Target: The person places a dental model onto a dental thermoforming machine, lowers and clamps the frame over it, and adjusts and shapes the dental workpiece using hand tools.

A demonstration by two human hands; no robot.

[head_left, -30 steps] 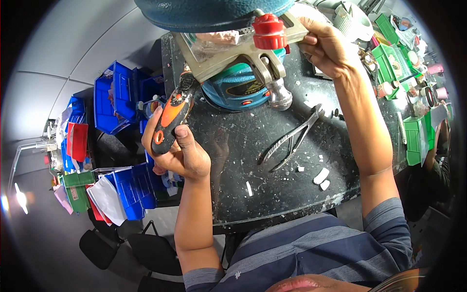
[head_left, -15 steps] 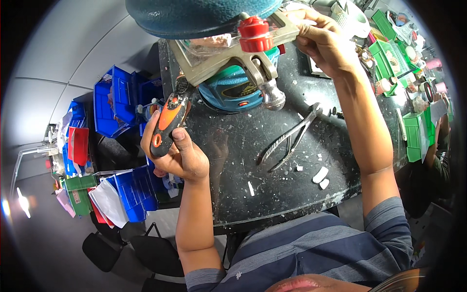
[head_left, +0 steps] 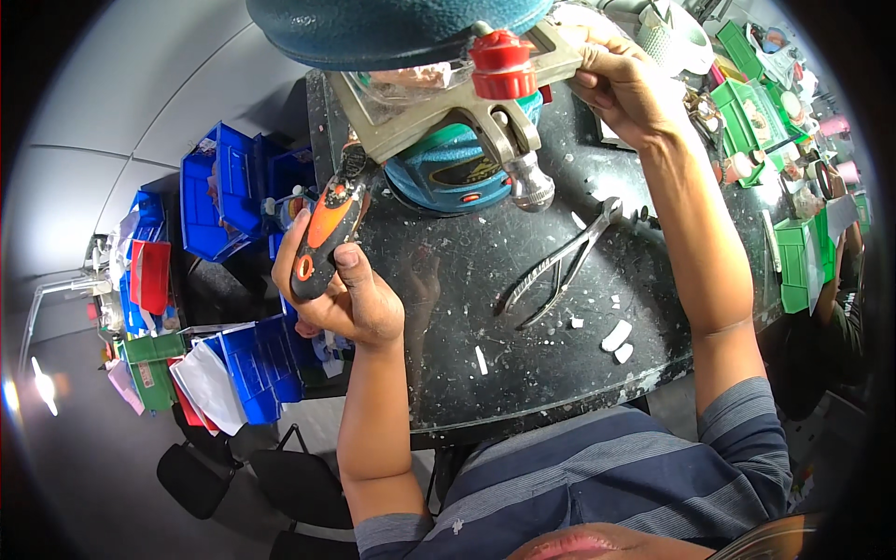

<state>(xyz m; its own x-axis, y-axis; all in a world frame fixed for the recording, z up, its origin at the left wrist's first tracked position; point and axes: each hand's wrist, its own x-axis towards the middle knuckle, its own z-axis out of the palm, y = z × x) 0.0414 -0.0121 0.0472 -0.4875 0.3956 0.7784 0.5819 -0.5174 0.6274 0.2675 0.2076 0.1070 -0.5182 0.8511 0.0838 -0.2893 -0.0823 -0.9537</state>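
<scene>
A blue machine [head_left: 443,177] with a rounded upper part [head_left: 401,33] stands at the far side of the bench. Between its parts sits a pale metal frame [head_left: 411,135] with a red knob [head_left: 502,65] and clear sheet in it; a pinkish-white lump shows behind. My right hand [head_left: 630,89] is closed at the frame's far right corner, thumb against fingers. My left hand [head_left: 341,294] grips an orange-and-black handled tool [head_left: 327,229], its dirty metal end pointing up beside the frame's left corner; I cannot make out the tool's kind. Metal pliers [head_left: 565,266] lie on the bench.
White scraps [head_left: 617,335] are scattered over the black bench [head_left: 457,373]. Blue bins [head_left: 219,191] stand to the left, with black chairs [head_left: 289,485] below them. Green trays [head_left: 747,112] and small jars crowd the right side. Another person's arm [head_left: 847,252] shows at the far right.
The metal frame, red knob and upper machine part sit slightly farther right in view, and my right hand has shifted a little with them. My left hand keeps its grip on the tool.
</scene>
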